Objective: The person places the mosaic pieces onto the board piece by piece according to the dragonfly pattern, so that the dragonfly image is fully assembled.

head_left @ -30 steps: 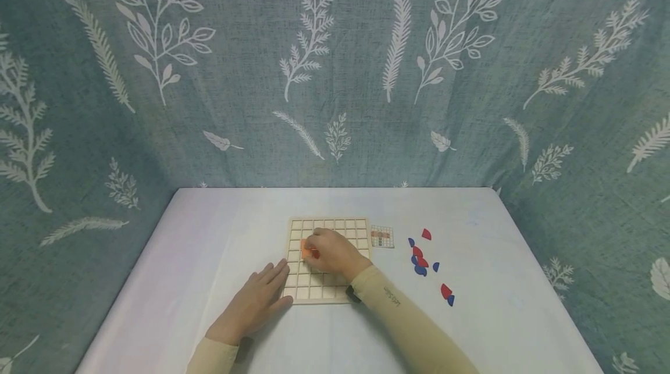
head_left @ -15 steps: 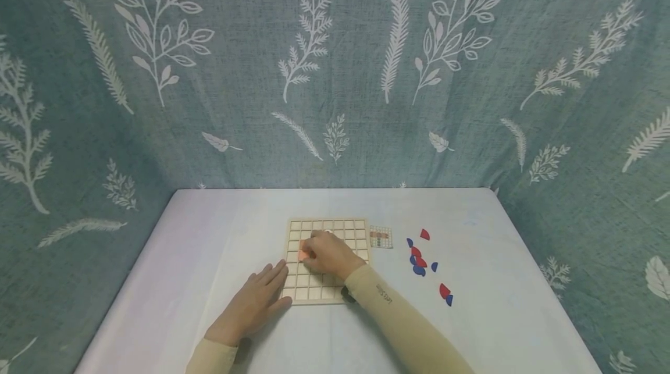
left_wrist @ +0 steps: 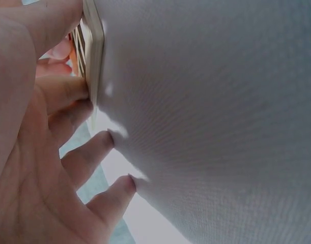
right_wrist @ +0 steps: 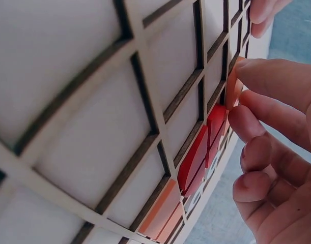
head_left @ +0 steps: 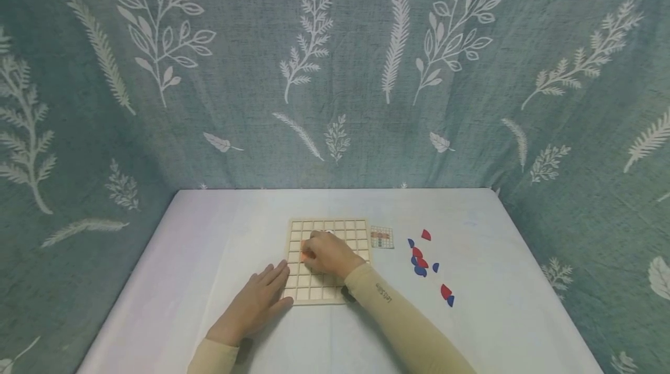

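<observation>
Orange piece (right_wrist: 231, 91): flat, matt-looking, straight along the edge I can see; the rest lies behind the fingers. Located at the left part of the board; whether it sits fully down in a cell, I cannot tell.

Right hand (head_left: 332, 255): fingers curled, thumb and fingertips pinching the orange piece.

Left hand (head_left: 256, 298): fingers extended and spread, nothing gripped; fingertips down beside the board's left edge, the forefinger touching it, thumb by the near corner.

Grid board (head_left: 316, 292): pale wood, raised strips forming square cells, dark shading along the strip sides; flat on the white table (head_left: 251, 217).

Set in the board, in line with the held item: glossy red pieces (right_wrist: 192, 160), one with a rounded side, parted by a strip; then flat light-orange pieces (right_wrist: 160, 211), straight-edged, a seam between.

Pattern card (head_left: 381, 237): printed grid with an orange band, just right of the board.

Loose, farther right: red wedges (head_left: 421, 262) and blue wedges (head_left: 420, 270), curved on one side, several touching, others apart.
</observation>
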A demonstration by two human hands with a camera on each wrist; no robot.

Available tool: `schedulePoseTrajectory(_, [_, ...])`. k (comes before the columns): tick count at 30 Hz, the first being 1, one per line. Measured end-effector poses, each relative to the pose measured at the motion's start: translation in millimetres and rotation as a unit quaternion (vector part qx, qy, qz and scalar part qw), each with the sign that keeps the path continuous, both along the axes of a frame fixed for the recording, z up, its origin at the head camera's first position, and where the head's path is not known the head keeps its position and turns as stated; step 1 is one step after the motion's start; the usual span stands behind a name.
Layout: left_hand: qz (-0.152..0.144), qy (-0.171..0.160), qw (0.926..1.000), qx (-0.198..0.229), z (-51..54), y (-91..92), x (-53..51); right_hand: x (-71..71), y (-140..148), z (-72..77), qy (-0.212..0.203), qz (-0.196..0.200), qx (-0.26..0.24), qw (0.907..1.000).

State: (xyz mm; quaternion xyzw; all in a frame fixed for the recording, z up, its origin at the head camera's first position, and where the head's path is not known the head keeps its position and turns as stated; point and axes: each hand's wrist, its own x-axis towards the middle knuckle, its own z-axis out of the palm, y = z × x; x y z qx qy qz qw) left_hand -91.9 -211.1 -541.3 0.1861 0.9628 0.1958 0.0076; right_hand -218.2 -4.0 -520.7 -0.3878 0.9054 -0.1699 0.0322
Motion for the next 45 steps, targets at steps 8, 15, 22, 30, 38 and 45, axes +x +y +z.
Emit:
schedulePoseTrajectory(8, [0.005,-0.002,1.0,-0.003,-3.6,0.2,-1.5,-2.2,-2,-0.1,-0.004,0.002,0.002,1.0])
schedulePoseTrajectory(15, [0.006,-0.008,1.0,-0.003,-1.7,1.4,-2.0,-3.9,-3,-1.8,0.001,-0.004,0.006,1.0])
schedulePoseTrajectory(22, [0.001,-0.006,1.0,-0.004,0.8,1.1,-0.5,-1.6,-3,-0.9,-0.012,-0.014,0.002,0.9998])
schedulePoseTrajectory(30, [0.0,-0.002,0.9999,-0.012,0.7,0.9,-0.4,0.5,-3,0.0,-0.003,-0.016,0.011,0.9998])
schedulePoseTrajectory(38, [0.002,-0.004,1.0,-0.008,-1.7,0.1,-2.3,0.1,6,6.9,-0.019,-0.007,-0.005,0.9998])
schedulePoseTrajectory(45, [0.012,-0.009,0.9999,-0.007,-2.9,1.0,-3.5,2.8,34,24.9,0.006,-0.017,-0.052,0.9985])
